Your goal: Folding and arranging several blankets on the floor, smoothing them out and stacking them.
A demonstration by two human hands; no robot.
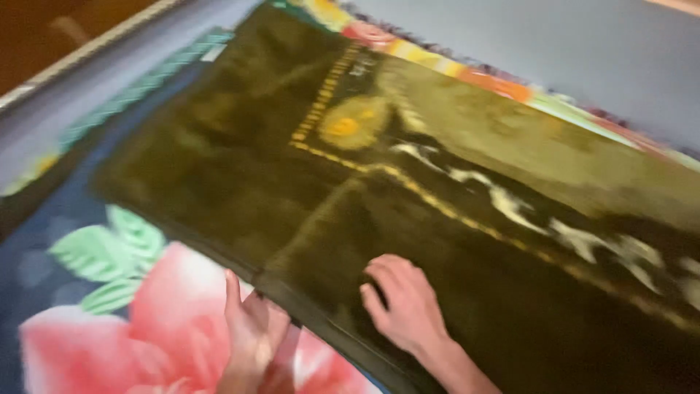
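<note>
Hands are seen at the near edge of a dark olive rug (pixel 379 190), which is spread flat over a floral blanket (pixel 138 306) printed with a large pink flower and green leaves. The right hand (pixel 408 306) is laid palm-down on the rug just inside that edge, its fingers loosely curled and held close together. The left hand (pixel 251 332) is placed at the rug's edge, partly on the blanket, fingers straight and pressed together with the thumb raised; whether the edge itself is pinched cannot be told through the blur. The rug is judged to be soft, thick-piled and floppy, fairly heavy for cloth, likely to sag when lifted, and best gripped along its bound dark edge or at a corner. A dotted yellow line and a round yellow emblem are woven into the rug's far half, with pale white patterning to the right. A small pale label (pixel 214 52) is visible beyond the rug's far-left corner, unreadable
</note>
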